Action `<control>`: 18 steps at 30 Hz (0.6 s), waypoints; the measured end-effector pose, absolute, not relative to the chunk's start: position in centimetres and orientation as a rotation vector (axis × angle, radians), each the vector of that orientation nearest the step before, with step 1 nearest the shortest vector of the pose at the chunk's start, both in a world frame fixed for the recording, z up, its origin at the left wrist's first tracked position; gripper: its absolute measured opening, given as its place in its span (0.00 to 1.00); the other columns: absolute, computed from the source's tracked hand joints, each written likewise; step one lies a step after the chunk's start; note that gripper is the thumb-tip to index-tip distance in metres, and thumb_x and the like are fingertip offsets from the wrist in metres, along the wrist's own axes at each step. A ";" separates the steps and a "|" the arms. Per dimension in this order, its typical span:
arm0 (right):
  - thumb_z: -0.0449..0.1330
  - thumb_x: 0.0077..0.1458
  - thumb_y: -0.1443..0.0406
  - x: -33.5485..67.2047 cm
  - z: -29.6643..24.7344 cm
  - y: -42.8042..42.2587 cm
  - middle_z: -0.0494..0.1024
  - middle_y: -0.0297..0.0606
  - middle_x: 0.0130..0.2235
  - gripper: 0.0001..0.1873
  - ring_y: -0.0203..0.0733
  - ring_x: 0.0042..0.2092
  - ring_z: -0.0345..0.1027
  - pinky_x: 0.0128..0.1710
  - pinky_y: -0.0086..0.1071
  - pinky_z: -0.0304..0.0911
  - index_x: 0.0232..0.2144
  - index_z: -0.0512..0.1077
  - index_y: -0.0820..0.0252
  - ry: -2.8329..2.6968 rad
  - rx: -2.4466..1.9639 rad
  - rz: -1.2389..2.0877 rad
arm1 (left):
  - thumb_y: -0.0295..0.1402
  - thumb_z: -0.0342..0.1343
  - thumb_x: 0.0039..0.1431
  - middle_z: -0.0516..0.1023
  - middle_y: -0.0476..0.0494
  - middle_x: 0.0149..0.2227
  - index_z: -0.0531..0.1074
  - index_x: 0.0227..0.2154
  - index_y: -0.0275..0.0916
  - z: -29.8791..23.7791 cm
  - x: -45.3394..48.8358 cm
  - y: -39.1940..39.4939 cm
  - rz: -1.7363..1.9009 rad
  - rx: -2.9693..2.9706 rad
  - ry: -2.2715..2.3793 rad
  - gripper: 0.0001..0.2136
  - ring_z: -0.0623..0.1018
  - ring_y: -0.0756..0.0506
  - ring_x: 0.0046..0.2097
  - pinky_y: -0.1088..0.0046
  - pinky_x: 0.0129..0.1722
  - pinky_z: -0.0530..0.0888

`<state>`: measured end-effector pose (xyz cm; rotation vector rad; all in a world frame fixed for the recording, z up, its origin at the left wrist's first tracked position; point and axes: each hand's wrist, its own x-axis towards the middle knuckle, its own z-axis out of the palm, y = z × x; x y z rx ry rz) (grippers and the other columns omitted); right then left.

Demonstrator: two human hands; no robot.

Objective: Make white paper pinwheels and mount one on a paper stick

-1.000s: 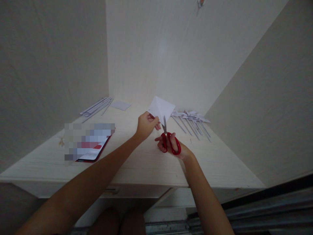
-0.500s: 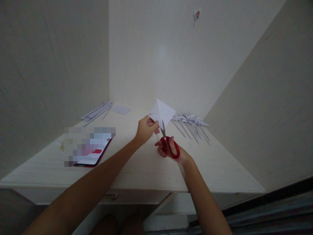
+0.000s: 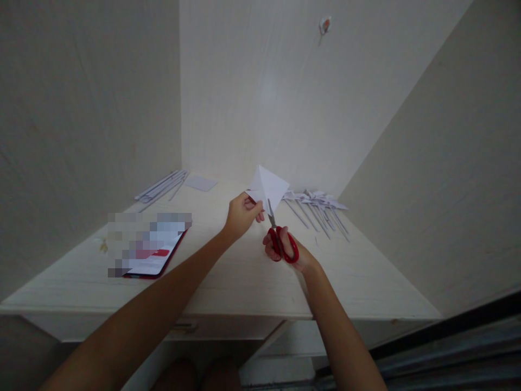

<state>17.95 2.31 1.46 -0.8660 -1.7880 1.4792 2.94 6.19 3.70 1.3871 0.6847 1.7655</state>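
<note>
My left hand (image 3: 243, 213) pinches a creased square of white paper (image 3: 272, 183) by its lower left side, holding it up above the table with one corner pointing upward. In my right hand (image 3: 299, 254) is a pair of scissors (image 3: 277, 244) with red handles, thumb and fingers through the loops. The metal blades point up at the paper's bottom corner and overlap it. The scissors' handles are close together now. How deep any cut runs is too small to make out.
Rolled white paper sticks (image 3: 160, 187) lie at the back left, beside a flat paper piece (image 3: 202, 183). Several paper pinwheel-like shapes on sticks (image 3: 319, 202) are piled at the back right. A phone (image 3: 157, 255) rests at the left. Walls enclose the white table (image 3: 244, 288).
The scissors' handles have come closer together and the blades have closed at the paper's lower corner. The paper and left hand have shifted slightly left.
</note>
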 end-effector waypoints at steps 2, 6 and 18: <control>0.38 0.47 0.37 18.0 1.4 2.3 0.59 0.29 0.16 0.37 0.29 0.18 0.48 0.19 0.28 0.42 0.27 0.64 0.65 -1.787 -0.863 1.482 | 0.27 0.54 0.45 0.70 0.51 0.18 0.63 0.25 0.34 3.6 2.9 6.2 1.764 1.390 0.686 0.05 0.71 0.53 0.16 0.79 0.13 0.67; 0.40 0.47 0.37 18.0 1.4 2.4 0.59 0.29 0.16 0.36 0.29 0.17 0.48 0.18 0.28 0.42 0.28 0.63 0.65 -1.764 -0.857 1.488 | 0.27 0.54 0.46 0.70 0.51 0.18 0.63 0.25 0.34 3.6 2.8 6.2 1.762 1.399 0.681 0.05 0.71 0.53 0.17 0.79 0.14 0.68; 0.43 0.47 0.38 18.2 1.1 2.6 0.59 0.29 0.16 0.35 0.28 0.17 0.47 0.18 0.27 0.40 0.28 0.64 0.65 -1.744 -0.820 1.521 | 0.26 0.55 0.45 0.71 0.50 0.18 0.64 0.25 0.34 3.8 2.8 6.0 1.755 1.392 0.693 0.05 0.74 0.51 0.19 0.77 0.20 0.73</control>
